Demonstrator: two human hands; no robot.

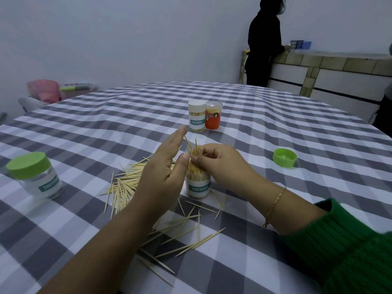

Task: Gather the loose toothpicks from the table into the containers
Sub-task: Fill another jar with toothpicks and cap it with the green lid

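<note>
At the frame's centre stands an open jar (198, 187) crammed with toothpicks (194, 160) — the right hand (220, 164) pinches the bunch at its top, the left hand (165, 166) flat-fingered beside it. Loose picks (125, 185) litter the cloth (275, 134) left and below — a green lid (284, 157) lies at right.
</note>
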